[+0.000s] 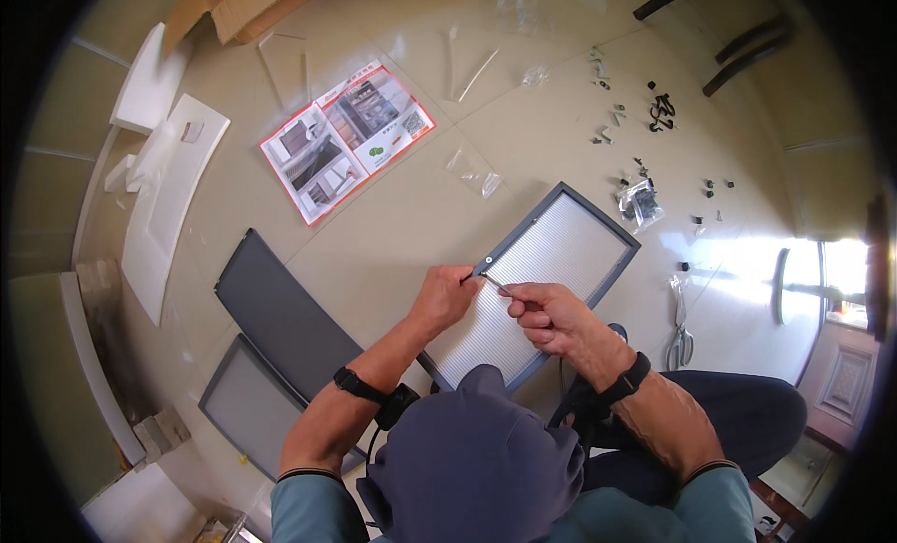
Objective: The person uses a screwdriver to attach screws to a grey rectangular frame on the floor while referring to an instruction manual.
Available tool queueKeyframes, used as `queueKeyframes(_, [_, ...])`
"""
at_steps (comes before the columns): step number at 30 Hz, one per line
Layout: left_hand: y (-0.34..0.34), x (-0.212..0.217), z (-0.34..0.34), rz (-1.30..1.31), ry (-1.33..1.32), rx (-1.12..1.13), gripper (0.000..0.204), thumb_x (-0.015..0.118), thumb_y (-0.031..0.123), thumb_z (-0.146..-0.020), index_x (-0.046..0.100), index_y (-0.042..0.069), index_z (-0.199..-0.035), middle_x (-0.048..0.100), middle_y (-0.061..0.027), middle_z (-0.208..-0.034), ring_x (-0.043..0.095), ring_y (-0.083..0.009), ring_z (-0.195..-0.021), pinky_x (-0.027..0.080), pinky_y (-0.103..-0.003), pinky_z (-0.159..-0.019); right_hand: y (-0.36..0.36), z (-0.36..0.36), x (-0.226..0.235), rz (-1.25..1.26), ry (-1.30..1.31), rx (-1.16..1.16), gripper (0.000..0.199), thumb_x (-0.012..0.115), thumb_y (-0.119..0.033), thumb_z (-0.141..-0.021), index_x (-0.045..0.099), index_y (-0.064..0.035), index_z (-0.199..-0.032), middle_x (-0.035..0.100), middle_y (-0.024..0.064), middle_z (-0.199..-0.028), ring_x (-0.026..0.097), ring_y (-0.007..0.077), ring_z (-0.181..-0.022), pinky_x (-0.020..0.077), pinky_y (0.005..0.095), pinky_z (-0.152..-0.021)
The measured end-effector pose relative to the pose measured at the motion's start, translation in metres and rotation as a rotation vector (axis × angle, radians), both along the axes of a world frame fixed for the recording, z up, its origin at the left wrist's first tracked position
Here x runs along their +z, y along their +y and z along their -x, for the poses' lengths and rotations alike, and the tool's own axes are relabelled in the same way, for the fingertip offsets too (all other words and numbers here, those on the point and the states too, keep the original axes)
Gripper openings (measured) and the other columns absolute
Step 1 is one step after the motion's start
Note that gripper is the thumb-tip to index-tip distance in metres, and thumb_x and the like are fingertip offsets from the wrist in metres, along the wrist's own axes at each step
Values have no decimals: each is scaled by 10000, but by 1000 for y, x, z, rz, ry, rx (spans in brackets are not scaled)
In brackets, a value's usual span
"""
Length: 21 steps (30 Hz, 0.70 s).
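A panel (565,249) with a dark grey frame and a pale ribbed sheet lies tilted in front of me, its near end by my legs. My left hand (443,300) is closed on its left frame edge, thumb and fingers pinching near a small round fitting (489,260). Over the ribbed sheet, my right hand (551,321) pinches a thin metal tool (500,286), perhaps a hex key. The tool's far end points to the frame edge beside my left fingertips. My fingers hide where tool and frame meet.
Two dark grey panels (280,309) lie at the left. A printed instruction sheet (348,141) is beyond them. Small hardware, a bag of black parts (640,205) and scissors (680,337) lie at the right. White foam pieces (173,207) and a cardboard box (248,10) stand far left.
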<state>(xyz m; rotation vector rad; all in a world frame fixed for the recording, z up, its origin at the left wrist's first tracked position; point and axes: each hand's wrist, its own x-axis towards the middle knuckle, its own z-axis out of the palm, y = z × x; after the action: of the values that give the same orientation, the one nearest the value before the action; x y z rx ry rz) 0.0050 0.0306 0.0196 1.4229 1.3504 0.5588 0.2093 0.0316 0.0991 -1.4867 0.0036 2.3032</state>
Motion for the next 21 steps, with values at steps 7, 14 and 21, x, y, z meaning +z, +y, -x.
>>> queueKeyframes(7, [-6, -4, -6, -7, 11, 91, 141, 643, 108, -861, 634, -31, -840, 545, -255, -689, 494, -405, -589, 433, -407, -564, 23, -1, 17, -120, -207, 333, 322, 540, -144, -955, 546, 37, -1220, 631, 75, -745, 407, 62, -428, 284, 218, -333])
queueKeyframes(14, [-6, 0, -11, -41, 115, 83, 160, 667, 144, -867, 673, -16, -871, 506, -192, -640, 473, -262, -584, 425, -379, -551, 3, -3, -2, -1291, -1171, 1125, 217, 599, -73, -848, 643, 25, -1036, 680, 157, -759, 653, 205, -583, 488, 336, -453])
queueKeyframes(21, [-2, -3, -16, -101, 116, 76, 177, 652, 154, -857, 638, -11, -795, 583, -251, -731, 567, -429, -664, 466, -448, -606, -11, 9, -1, -1629, -1374, 1642, 49, 613, -73, -835, 632, -46, -871, 651, 129, -711, 702, 235, -699, 531, 366, -510])
